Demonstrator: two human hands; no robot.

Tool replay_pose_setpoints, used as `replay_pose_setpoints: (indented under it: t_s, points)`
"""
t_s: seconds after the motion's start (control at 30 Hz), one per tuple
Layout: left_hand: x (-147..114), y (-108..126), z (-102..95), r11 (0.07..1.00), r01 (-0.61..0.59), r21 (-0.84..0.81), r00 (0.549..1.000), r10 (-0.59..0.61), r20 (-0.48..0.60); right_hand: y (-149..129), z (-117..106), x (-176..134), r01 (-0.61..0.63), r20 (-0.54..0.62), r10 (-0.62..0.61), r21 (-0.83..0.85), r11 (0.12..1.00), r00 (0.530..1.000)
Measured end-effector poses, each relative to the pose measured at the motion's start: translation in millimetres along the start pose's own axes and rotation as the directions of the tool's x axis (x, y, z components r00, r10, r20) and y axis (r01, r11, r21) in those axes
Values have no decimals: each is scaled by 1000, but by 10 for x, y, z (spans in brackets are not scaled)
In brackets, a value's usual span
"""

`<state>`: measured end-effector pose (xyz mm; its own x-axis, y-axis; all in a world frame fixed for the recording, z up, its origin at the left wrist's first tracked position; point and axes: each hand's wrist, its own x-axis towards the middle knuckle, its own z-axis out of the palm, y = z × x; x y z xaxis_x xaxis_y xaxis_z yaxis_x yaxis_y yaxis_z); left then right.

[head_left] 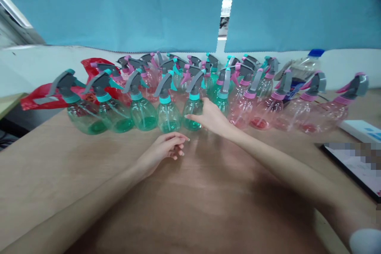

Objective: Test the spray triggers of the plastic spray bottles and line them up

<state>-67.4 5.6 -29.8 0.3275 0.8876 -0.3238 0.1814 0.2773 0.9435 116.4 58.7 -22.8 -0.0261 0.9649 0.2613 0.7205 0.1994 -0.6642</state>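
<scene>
My right hand [210,118] is wrapped round the body of a green spray bottle [193,108] with a grey and turquoise trigger head. The bottle stands upright in the front row, and some of my fingers are hidden behind it. My left hand [168,145] hovers low over the table, fingers loosely bent and apart, holding nothing. Just beyond it stands another green spray bottle [168,116]. Further green bottles [143,114] line up to the left. To the right of my right hand the row continues with pink spray bottles [264,113] with grey and pink heads.
More spray bottles crowd behind the front row. A red plastic bag [44,96] lies at the left, and a large clear bottle with a blue cap [315,53] stands at the back right. A white box [361,130] and a dark-edged flat panel [348,166] lie at the right.
</scene>
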Motion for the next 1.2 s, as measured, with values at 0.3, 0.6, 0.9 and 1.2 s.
replay_pose_setpoints:
  t_s: [0.3,0.6,0.9,1.2]
  points:
    - [81,94,51,930,-278,241,912,334,-237,39,-164,-422,140,62,-134,-100,985,989]
    - [45,279,518,756,-557,344,810,585,26,185,-391,-885,270,141,-259,-71,960,956]
    - [100,502,734,729,-623,284,776,623,101,148,-565,-1065,305,228,-292,-21,952,929]
    - [-114,436,700,630,-670,393,714,692,107,462,-873,-856,270,580,-290,122,955,761]
